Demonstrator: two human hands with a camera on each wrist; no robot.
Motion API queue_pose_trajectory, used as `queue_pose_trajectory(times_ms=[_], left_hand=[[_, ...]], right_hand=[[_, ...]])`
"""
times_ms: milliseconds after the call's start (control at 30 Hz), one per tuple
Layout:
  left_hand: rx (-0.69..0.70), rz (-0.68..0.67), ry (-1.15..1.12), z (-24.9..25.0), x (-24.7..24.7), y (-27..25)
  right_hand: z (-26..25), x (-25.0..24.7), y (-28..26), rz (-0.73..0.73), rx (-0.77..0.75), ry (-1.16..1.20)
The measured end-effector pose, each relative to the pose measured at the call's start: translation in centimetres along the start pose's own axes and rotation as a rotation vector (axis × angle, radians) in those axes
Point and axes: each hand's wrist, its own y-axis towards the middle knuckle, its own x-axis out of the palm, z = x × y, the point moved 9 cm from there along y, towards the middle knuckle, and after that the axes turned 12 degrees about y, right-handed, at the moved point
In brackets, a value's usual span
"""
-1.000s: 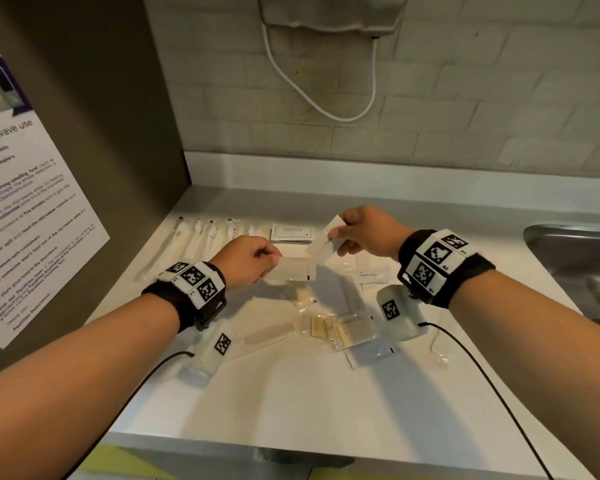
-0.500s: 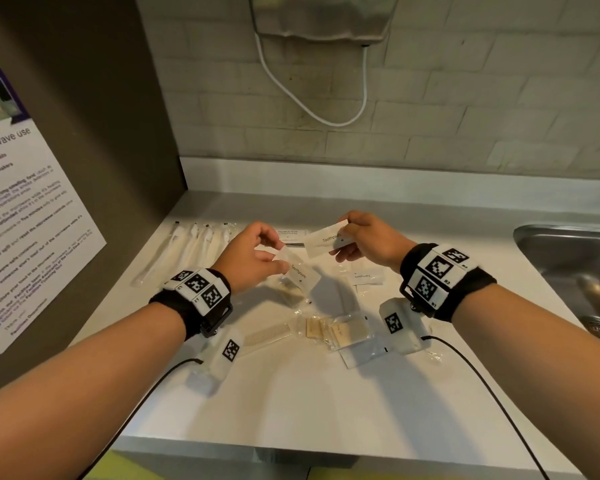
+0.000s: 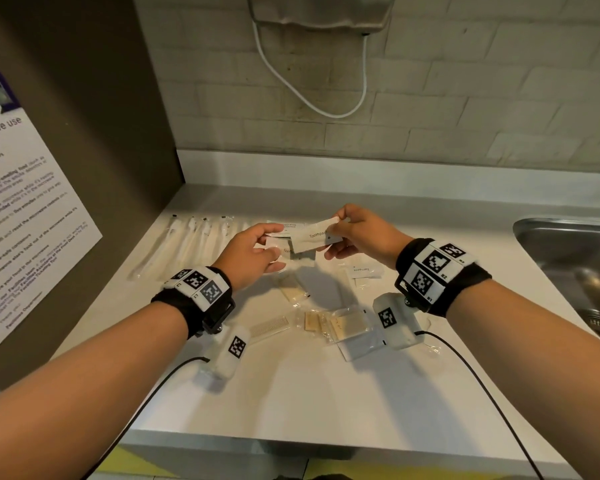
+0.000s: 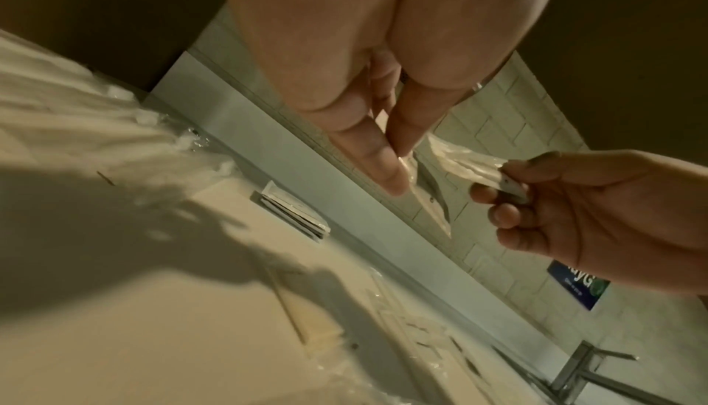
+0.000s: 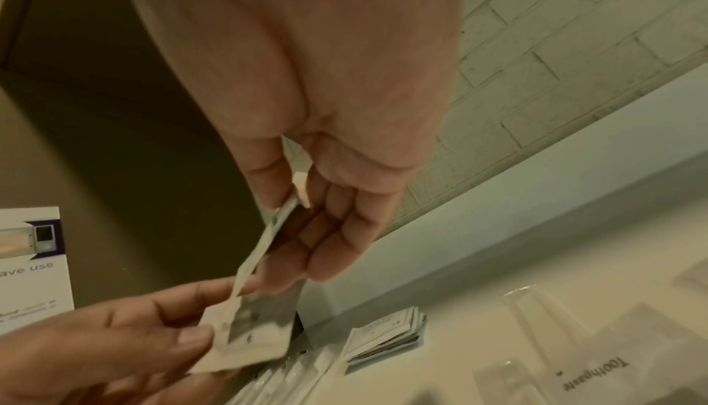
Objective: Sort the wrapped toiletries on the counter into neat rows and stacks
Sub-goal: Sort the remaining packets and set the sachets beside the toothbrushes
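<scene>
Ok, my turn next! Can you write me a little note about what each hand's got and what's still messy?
Left hand: pinches one toothpaste packet.
Right hand: pinches a second toothpaste packet, overlapping the first, both above the counter.
Done: wrapped toothbrushes lie in a row at back left; a stack of flat sachets sits beside them.
Left: another toothpaste packet lies loose on the counter, and the comb and clear packets in the middle are still jumbled.
</scene>
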Motion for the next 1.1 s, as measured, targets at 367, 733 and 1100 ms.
queue_pose_trajectory(times_ms=[367,733,1100], left_hand=[[-0.061,-0.019,-0.293,2.7,3.5,0.6],[-0.036,-0.054,-0.115,2.6,6.3,-0.2],[-0.213,0.021,-0.121,-0.4,5.7,-1.0]], right_hand=[[-1.2,-3.7,0.0,0.252,-0.135,-0.323],[2.7,-6.5,-0.6,0.223,-0.036,-0.422],[10.0,-5.9,3.8,0.030,0.175,-1.081]])
